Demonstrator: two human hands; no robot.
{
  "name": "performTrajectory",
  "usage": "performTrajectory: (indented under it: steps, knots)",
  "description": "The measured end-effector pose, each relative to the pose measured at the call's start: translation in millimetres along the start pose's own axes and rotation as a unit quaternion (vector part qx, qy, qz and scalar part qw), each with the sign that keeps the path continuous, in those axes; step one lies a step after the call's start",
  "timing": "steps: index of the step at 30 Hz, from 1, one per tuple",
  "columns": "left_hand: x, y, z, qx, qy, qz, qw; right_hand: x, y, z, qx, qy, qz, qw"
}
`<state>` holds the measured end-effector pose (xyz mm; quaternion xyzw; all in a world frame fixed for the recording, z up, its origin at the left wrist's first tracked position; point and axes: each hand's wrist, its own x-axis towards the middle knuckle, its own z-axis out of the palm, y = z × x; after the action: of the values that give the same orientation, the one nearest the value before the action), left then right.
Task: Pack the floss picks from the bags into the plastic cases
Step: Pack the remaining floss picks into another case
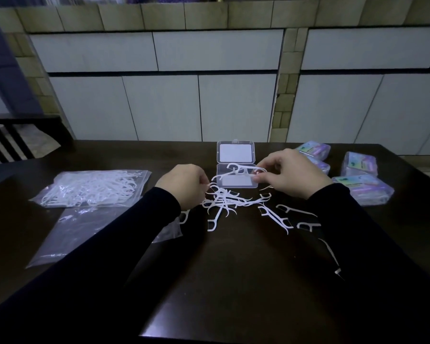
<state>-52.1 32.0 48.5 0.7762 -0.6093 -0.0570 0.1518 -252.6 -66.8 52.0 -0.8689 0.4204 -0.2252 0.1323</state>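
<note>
A clear plastic case (236,181) lies open on the dark table, its lid (235,152) folded back. My right hand (291,173) pinches a few white floss picks (236,170) over the case's tray. My left hand (181,186) has its fingers curled at the edge of a loose pile of floss picks (224,201) in front of the case, pinching one there. More single picks (278,217) lie scattered to the right. A clear bag full of floss picks (94,188) rests at the left.
An empty clear bag (70,234) lies in front of the full one. Several filled, labelled cases (360,187) are stacked at the right of the table (233,269). A dark chair back (10,140) stands at far left, a tiled wall behind.
</note>
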Motion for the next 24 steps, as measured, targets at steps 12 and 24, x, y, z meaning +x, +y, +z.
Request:
performTrajectory:
  steps: [12,24]
  knots:
    - [29.7,23.4,16.8,-0.354,0.2,0.0,0.914,12.7,10.3,19.5,-0.035,0.175,0.064,0.982]
    - [56.8,29.7,28.9,-0.537,0.299,-0.023,0.789,27.5,6.0,32.3,-0.058,0.243,0.001,0.968]
